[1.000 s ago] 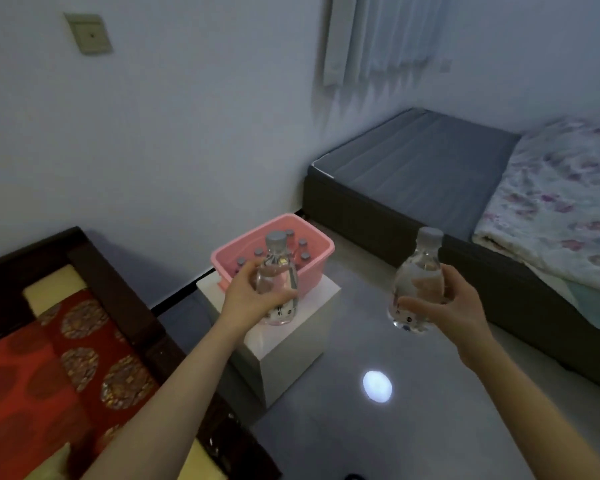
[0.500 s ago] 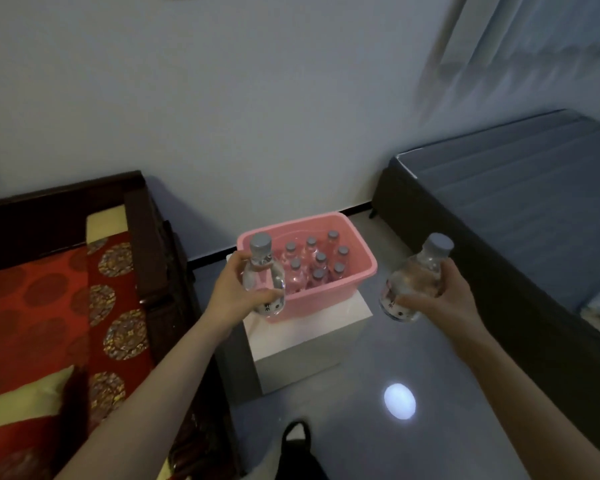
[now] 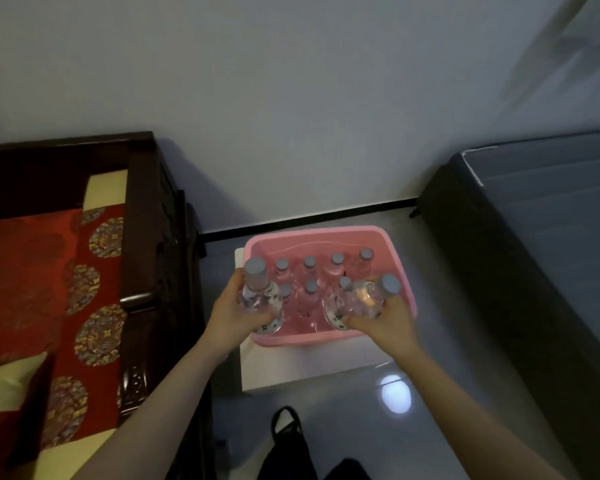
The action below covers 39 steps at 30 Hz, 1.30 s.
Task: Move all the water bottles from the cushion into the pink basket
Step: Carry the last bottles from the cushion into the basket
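Observation:
The pink basket [image 3: 399, 271] stands on a white box, with several grey-capped water bottles [image 3: 309, 271] upright inside it. My left hand [image 3: 232, 315] grips a clear bottle [image 3: 260, 299] upright over the basket's front left corner. My right hand [image 3: 383, 323] grips another clear bottle [image 3: 362, 301], tilted with its cap to the right, over the front right part of the basket. The red patterned cushion [image 3: 32, 282] lies at the left; no bottle shows on the part I see.
The white box [image 3: 312, 365] sits on a glossy grey floor by the wall. A dark wooden bench frame [image 3: 146, 258] borders the cushion at the left. A dark bed with a grey mattress [image 3: 541, 237] fills the right. My feet show at the bottom.
I have stepped closer and look more steeply down. Both hands have brought their bottles in over the basket, the right one moving left and tilting its bottle.

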Each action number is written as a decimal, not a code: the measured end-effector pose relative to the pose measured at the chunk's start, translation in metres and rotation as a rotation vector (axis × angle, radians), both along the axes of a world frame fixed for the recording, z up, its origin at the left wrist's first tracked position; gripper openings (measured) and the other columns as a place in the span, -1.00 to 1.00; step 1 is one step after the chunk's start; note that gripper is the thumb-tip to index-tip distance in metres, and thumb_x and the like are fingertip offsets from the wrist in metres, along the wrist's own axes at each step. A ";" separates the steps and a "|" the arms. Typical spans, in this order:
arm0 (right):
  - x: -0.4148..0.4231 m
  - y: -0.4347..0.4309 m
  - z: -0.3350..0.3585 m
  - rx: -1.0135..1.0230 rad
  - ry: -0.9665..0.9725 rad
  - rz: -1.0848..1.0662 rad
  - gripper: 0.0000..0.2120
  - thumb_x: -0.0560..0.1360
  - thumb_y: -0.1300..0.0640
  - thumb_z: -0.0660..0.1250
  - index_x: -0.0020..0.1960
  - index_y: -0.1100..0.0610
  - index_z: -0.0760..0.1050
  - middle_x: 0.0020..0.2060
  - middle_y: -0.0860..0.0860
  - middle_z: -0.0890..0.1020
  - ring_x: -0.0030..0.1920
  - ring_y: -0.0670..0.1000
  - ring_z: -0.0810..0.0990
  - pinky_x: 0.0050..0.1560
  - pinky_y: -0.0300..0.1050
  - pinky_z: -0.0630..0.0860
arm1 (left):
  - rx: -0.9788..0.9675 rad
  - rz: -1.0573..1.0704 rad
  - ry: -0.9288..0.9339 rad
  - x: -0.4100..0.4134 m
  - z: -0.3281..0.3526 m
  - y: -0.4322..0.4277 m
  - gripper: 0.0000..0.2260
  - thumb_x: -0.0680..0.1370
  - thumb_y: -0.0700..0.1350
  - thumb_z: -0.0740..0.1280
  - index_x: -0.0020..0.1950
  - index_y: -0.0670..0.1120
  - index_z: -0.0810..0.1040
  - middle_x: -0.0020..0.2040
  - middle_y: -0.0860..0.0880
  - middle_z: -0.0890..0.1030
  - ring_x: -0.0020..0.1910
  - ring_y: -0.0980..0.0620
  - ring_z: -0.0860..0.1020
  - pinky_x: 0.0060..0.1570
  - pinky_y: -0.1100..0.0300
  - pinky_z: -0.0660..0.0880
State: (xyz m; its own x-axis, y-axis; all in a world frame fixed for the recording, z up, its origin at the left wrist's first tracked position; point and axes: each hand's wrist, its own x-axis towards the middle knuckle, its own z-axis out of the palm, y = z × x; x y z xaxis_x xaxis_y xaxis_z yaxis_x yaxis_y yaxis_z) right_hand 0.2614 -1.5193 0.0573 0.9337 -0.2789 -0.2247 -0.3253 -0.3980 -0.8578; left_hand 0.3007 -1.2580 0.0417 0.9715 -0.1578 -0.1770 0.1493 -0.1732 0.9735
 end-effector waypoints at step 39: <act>0.110 0.028 -0.138 -0.795 0.282 1.148 -0.69 0.36 0.17 0.38 0.10 0.06 0.52 0.00 0.08 0.65 0.02 0.18 0.63 -0.16 -0.04 0.49 | 0.651 0.249 -0.089 0.034 -0.049 -0.043 -0.75 0.26 -0.03 0.58 -0.10 0.03 0.65 -0.28 0.23 0.49 -0.19 0.04 0.54 -0.21 0.12 0.54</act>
State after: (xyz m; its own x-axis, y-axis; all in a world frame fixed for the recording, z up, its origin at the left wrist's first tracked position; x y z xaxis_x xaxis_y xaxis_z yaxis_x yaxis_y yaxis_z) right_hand 0.3717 -1.4914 -0.0812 0.6753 0.4519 -0.5828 0.3826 -0.8903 -0.2471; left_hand 0.3351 -1.3007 -0.0071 0.9801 0.1821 -0.0785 0.1848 -0.6959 0.6939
